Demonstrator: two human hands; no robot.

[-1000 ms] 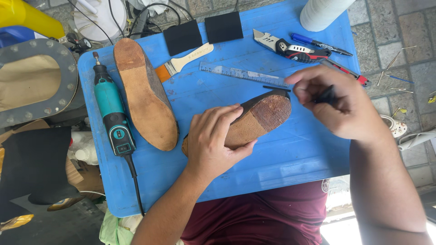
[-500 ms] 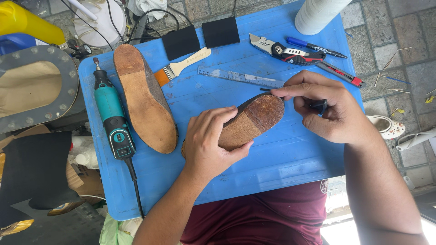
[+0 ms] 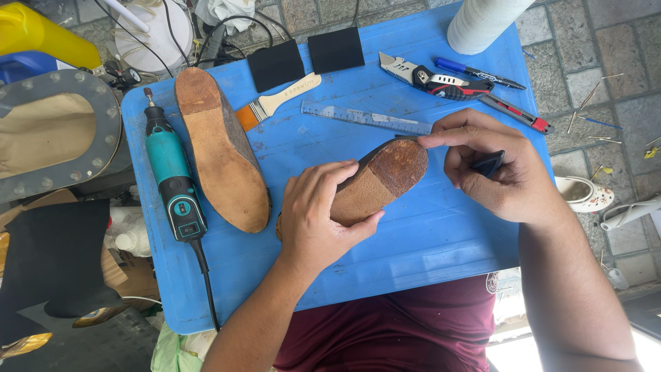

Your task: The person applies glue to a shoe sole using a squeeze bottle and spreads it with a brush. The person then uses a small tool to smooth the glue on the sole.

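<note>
Holding one shoe (image 3: 379, 182), both hands (second shoe (image 3: 220, 148) beside)

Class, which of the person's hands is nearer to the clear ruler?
Right. The right hand lies just below the ruler at its right end; the left hand grips the shoe lower down.

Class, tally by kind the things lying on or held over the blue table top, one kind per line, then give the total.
Shoes, sole up: 2 (one lying free, one held by the left hand)
Rotary tool: 1
Brush: 1
Black pads: 2
Clear ruler: 1
Utility knife: 1
Pens: 2
White roll: 1
Dark piece in the right hand: 1
Total: 12
</note>
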